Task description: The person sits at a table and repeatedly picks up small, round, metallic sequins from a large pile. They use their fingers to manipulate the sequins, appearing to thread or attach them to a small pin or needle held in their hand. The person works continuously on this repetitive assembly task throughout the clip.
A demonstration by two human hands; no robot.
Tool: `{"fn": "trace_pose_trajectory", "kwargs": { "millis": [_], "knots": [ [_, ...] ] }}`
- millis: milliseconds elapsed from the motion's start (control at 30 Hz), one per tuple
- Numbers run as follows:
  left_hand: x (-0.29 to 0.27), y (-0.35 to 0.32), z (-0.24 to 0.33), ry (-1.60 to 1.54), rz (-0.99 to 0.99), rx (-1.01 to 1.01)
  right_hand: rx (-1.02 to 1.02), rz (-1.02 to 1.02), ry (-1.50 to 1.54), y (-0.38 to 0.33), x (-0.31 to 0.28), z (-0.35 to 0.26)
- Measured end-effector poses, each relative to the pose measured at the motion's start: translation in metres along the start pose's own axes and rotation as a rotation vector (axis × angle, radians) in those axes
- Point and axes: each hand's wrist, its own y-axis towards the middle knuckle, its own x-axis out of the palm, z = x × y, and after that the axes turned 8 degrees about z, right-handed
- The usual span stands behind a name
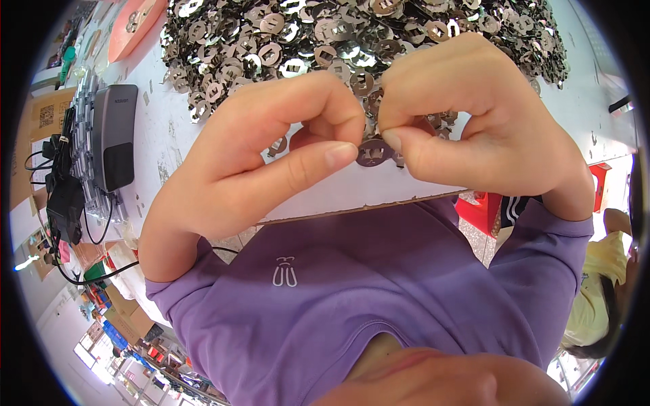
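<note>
My left hand (pixel 254 155) is closed, its thumb and forefinger pinched together at the left edge of a round, thin metal disc (pixel 374 153). The disc has cut-outs in its middle and shows between my two thumb tips, above the near part of the table. On its upper right edge rests the pinch of my right hand (pixel 477 122), also closed, with the other fingers curled in. How far the fingertips reach around the disc is hidden. Just beyond both hands lies a large heap of similar shiny metal discs (pixel 338 37), some showing through the gaps beneath my curled fingers.
The white table (pixel 305 193) ends at a chipped front edge close to my body. On the left stand a grey-black device (pixel 114 135), a row of clear plastic parts (pixel 81 135) and black cables (pixel 64 189). A pink tray (pixel 135 27) lies far left. Another person in yellow (pixel 596 291) is at right.
</note>
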Motion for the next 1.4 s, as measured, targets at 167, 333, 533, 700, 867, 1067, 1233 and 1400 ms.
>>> {"fn": "trace_pose_trajectory", "kwargs": {
  "millis": [167, 333, 533, 700, 867, 1067, 1233, 1400],
  "knots": [
    [0.0, 0.007, -0.003, 0.01, 0.08, -0.077, -0.128, 0.036, -0.121, -0.009, 0.001, 0.023],
    [-0.004, 0.002, -0.002, 0.202, 0.137, 0.085, -0.1, 0.018, -0.041, -0.004, -0.003, 0.022],
    [0.0, 0.0, 0.005, 0.375, 0.141, 0.198, -0.122, 0.036, 0.036, 0.0, -0.003, 0.03],
    [-0.004, 0.003, 0.004, 0.635, 0.188, 0.342, 0.057, 0.045, 0.085, -0.002, 0.001, 0.027],
    [0.009, -0.005, 0.001, 0.902, 0.1, 0.693, -0.095, -0.251, 0.036, -0.001, -0.006, 0.029],
    [0.007, -0.001, -0.005, 1.024, 0.2, 0.807, -0.451, 0.012, -0.445, -0.005, 0.0, 0.029],
    [0.008, 0.004, -0.007, 0.827, 0.477, 0.693, -0.707, 0.259, -0.702, -0.003, 0.002, 0.024],
    [0.012, 0.001, -0.024, 0.516, 0.454, 0.58, -0.822, 0.244, -0.75, 0.0, 0.009, 0.021]
  ]
}}
